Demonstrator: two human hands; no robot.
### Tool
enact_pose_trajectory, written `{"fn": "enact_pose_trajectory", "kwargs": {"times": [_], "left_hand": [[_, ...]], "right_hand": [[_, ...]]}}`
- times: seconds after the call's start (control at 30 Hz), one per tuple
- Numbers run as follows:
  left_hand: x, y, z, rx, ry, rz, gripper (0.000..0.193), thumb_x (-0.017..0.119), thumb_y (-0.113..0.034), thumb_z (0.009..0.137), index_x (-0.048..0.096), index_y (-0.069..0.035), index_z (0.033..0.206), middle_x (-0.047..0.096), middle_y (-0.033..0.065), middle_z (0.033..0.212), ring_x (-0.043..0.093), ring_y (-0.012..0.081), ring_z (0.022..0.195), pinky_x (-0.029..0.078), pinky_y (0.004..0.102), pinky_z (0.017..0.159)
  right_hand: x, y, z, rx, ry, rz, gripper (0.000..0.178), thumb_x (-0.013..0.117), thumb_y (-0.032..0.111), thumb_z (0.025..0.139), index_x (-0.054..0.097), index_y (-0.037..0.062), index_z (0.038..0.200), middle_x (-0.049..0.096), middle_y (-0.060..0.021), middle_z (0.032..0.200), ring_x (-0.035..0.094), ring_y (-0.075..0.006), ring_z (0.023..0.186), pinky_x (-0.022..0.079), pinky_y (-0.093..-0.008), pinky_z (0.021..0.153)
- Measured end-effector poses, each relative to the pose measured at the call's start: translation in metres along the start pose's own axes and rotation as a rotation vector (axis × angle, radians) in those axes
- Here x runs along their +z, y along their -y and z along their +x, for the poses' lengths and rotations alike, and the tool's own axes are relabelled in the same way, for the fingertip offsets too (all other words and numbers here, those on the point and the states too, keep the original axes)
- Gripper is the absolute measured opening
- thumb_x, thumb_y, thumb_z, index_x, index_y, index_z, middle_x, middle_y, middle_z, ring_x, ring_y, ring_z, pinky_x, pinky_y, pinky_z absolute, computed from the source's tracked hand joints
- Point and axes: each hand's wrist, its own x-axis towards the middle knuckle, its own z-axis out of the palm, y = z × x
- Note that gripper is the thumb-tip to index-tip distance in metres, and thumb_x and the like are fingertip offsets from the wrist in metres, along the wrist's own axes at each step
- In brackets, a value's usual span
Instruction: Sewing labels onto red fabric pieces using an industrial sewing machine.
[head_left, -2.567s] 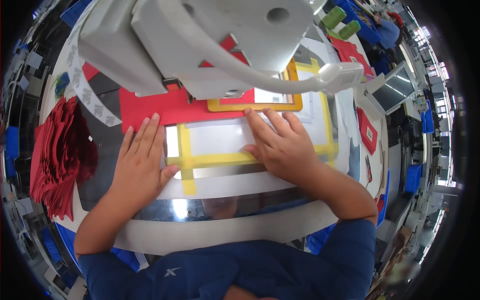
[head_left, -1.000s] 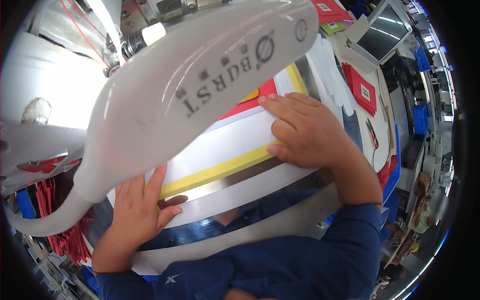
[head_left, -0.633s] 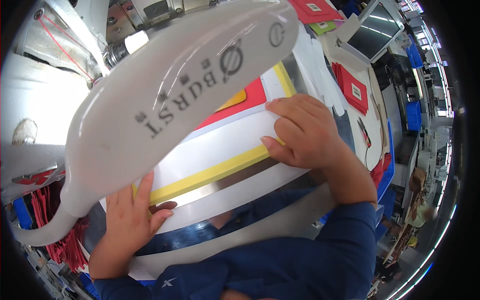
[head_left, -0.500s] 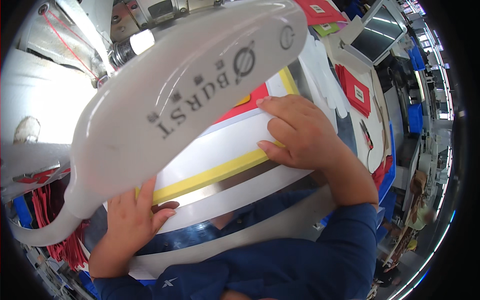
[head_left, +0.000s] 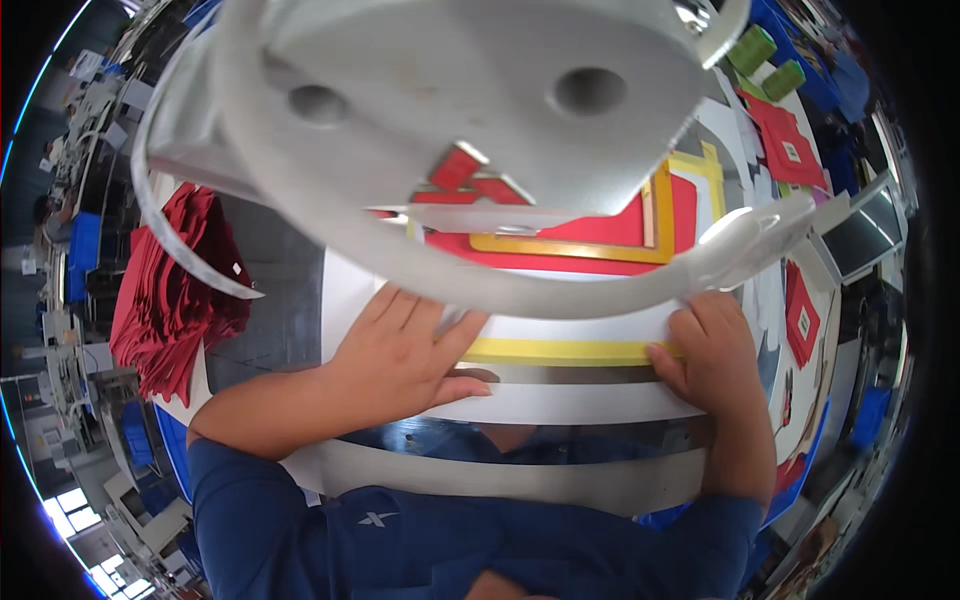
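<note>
My left hand lies flat on a white sheet-like panel, its fingers stretched out and its thumb apart near a yellow strip along the panel's near edge. At the strip's right end, my right hand has curled fingers on the panel and its thumb against the edge; its fingertips are partly hidden. Beyond my hands, red fabric lies on the panel under an orange-yellow rectangular frame. A grey machine head with a curved pale tube covers part of them.
A tall pile of red fabric pieces stands at the left. On the right are labelled red pieces, a screen and small snips. Green thread spools stand at the back right. A polished metal strip crosses before me.
My view has swung left, bringing the red pile and the orange-yellow frame into sight. Both hands remain at the panel's near edge; the left hand now lies flatter on it.
</note>
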Motion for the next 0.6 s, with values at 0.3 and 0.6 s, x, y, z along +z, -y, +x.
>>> {"fn": "enact_pose_trajectory", "kwargs": {"times": [0.3,0.6], "left_hand": [[0.003,-0.001,-0.001,-0.019,0.046,-0.125,0.098,0.078,-0.067,0.087,0.052,-0.006,0.160,0.046,0.0385,0.157,0.045,0.0546,0.149,0.037,0.0588,0.123],[-0.003,0.000,0.000,-0.014,0.022,-0.027,0.081,0.071,-0.070,0.090,0.067,-0.008,0.142,0.054,0.0346,0.151,0.051,0.0475,0.142,0.041,0.0558,0.116]], "right_hand": [[0.000,0.002,0.004,-0.002,-0.033,-0.033,0.033,0.084,0.026,0.081,0.064,0.0017,0.092,0.068,-0.0277,0.135,0.067,-0.0445,0.115,0.053,-0.0521,0.102],[0.000,0.003,0.008,0.037,-0.015,-0.025,0.034,0.086,0.026,0.078,0.064,0.0041,0.093,0.067,-0.0240,0.138,0.068,-0.0414,0.115,0.053,-0.0511,0.101]]}}
